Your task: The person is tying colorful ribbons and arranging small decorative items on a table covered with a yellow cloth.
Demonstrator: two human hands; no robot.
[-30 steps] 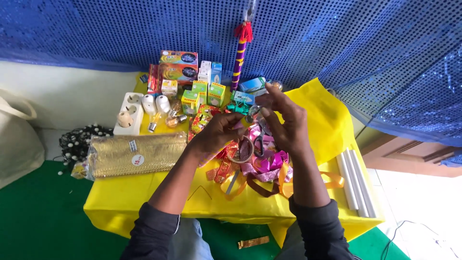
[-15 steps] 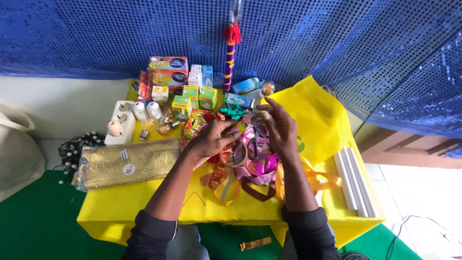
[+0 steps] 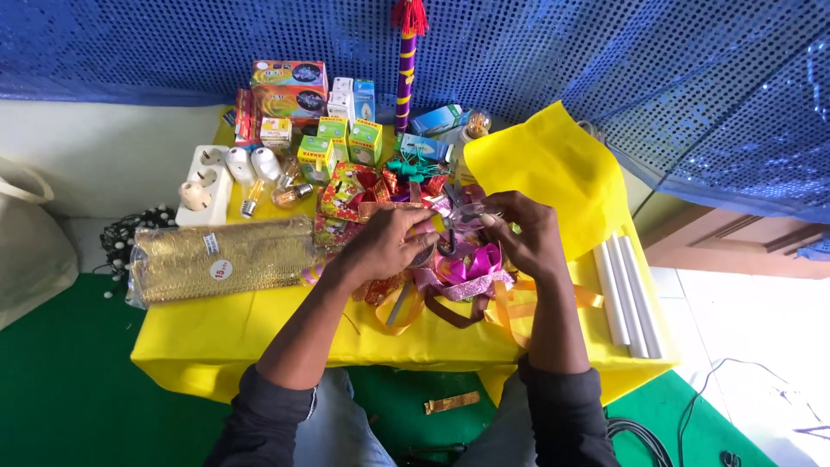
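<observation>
Fingertips of the left hand (image 3: 391, 245) and right hand (image 3: 525, 233) pinch a shiny pink foil ribbon bow (image 3: 462, 218) between them, just above the tangled ribbon pile (image 3: 458, 285) on the yellow cloth-covered table (image 3: 225, 333). The bow looks light, crinkly and easily crushed; best held by its loops. Half a second earlier, both hands sat slightly higher above the pile.

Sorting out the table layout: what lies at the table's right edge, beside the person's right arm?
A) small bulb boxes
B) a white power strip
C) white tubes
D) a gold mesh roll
C: three white tubes lie side by side at the yellow table's right edge, right of the right arm.
</observation>
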